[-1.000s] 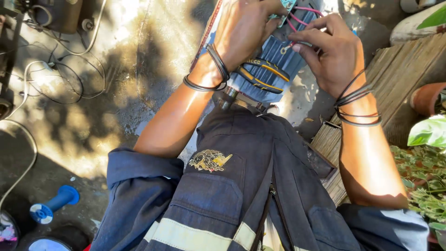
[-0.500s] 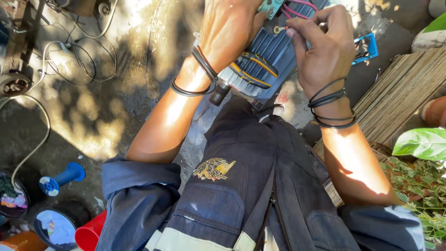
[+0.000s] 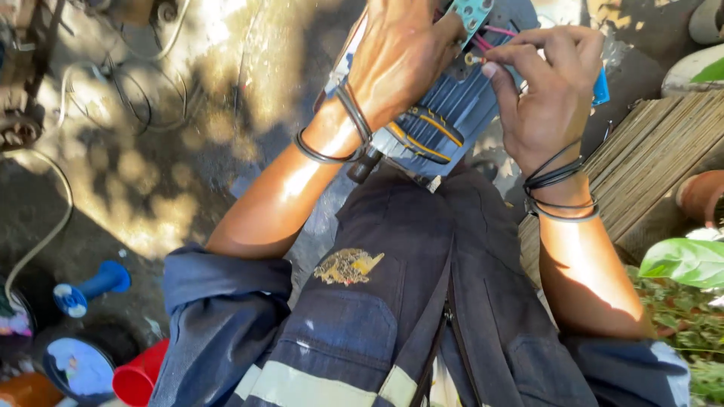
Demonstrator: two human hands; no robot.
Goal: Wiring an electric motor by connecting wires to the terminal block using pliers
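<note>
The left hand (image 3: 403,56) grips the ribbed blue-grey metal motor (image 3: 445,113); right hand (image 3: 547,90) fingers pinch a thin pink wire (image 3: 499,32), best guided steadily.

Both hands, left hand (image 3: 403,56) and right hand (image 3: 547,90), grip a blue finned motor (image 3: 445,124) (pink wires (image 3: 498,32) pinched).

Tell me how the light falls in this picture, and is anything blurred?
Head view: hard sun dapples the ground with leaf shadow and gleams on the left forearm; the overalls sit in shade; both hands, left and right, look sharp, with no blur.
</note>
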